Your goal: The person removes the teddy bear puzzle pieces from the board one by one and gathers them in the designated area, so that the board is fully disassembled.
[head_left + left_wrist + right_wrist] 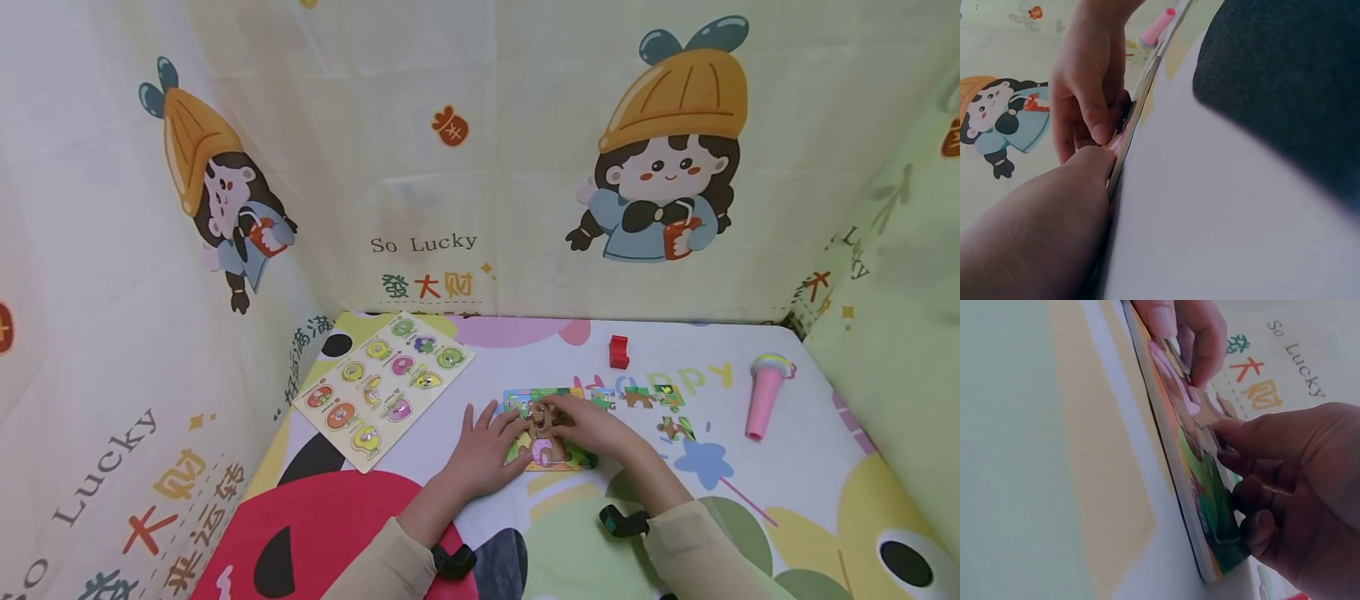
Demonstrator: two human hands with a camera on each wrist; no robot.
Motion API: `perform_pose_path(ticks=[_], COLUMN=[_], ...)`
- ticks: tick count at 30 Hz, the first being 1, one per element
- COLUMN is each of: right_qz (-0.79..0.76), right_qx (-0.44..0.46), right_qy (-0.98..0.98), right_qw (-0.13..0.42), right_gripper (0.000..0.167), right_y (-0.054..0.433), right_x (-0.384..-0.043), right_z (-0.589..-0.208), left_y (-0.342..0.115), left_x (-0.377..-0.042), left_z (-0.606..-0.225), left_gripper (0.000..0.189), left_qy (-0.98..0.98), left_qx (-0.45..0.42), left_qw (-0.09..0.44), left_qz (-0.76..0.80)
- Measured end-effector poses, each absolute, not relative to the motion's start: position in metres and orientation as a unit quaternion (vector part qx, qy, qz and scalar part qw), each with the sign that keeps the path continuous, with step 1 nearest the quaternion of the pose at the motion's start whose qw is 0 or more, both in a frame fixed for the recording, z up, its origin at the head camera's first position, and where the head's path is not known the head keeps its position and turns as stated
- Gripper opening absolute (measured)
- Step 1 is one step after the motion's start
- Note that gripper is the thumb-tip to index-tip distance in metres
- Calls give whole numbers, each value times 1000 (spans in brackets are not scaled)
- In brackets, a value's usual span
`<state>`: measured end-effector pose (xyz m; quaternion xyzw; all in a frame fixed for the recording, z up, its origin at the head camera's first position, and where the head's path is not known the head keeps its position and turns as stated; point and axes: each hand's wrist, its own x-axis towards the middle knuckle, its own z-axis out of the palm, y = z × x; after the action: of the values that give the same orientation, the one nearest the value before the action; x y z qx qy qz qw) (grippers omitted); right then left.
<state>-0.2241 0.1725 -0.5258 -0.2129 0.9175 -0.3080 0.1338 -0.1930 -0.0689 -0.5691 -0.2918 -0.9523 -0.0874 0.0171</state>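
A jigsaw puzzle (550, 452) with a brown bear picture lies in its thin tray on the table. My left hand (483, 448) rests over its left side, fingers spread across the upper part and thumb near the lower edge. From the right, my right hand (596, 427) reaches over the picture. In the right wrist view its thumb and index finger pinch a puzzle piece (1209, 441) at the bear's body, with the other fingers curled above the green corner. The hands partly hide the bear.
Loose puzzle pieces (637, 397) lie to the right of the tray, with another piece (677, 428) nearer. A small red object (618, 352) stands behind them. At far right lies a pink toy microphone (765, 396). A fruit picture board (386, 387) lies left. Printed curtains (525, 183) enclose the table.
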Motion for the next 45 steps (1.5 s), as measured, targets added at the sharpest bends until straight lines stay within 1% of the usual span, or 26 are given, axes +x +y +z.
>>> perform_pose_path(ticks=[7, 15, 20, 28, 32, 36, 45], right_qz=[-299, -267, -265, -268, -272, -278, -272], right_qx=[-197, -211, -211, -213, -206, -191, -144], right_qy=[926, 938, 940, 939, 939, 940, 951], right_qw=[117, 59, 46, 39, 41, 44, 31], right_gripper=[46, 37, 37, 38, 40, 41, 43], right_y=[175, 174, 174, 179, 186, 197, 236], right_x=[-225, -226, -226, -225, -223, -221, -216], right_z=[-526, -531, -532, -529, -522, -518, -514], left_y=[-69, -69, -68, -68, -69, -69, -69], left_x=[-193, -192, -193, -193, -192, -192, -192], left_z=[-570, -568, -569, -568, -568, -568, -569], left_gripper=[60, 59, 59, 59, 60, 60, 61], left_qy=[-953, -952, -952, -953, -953, -952, -952], left_qx=[-289, -294, -292, -291, -291, -292, -293], left_qw=[12, 18, 16, 8, 12, 14, 15], left_qz=[-86, -85, -85, -88, -85, -87, -89])
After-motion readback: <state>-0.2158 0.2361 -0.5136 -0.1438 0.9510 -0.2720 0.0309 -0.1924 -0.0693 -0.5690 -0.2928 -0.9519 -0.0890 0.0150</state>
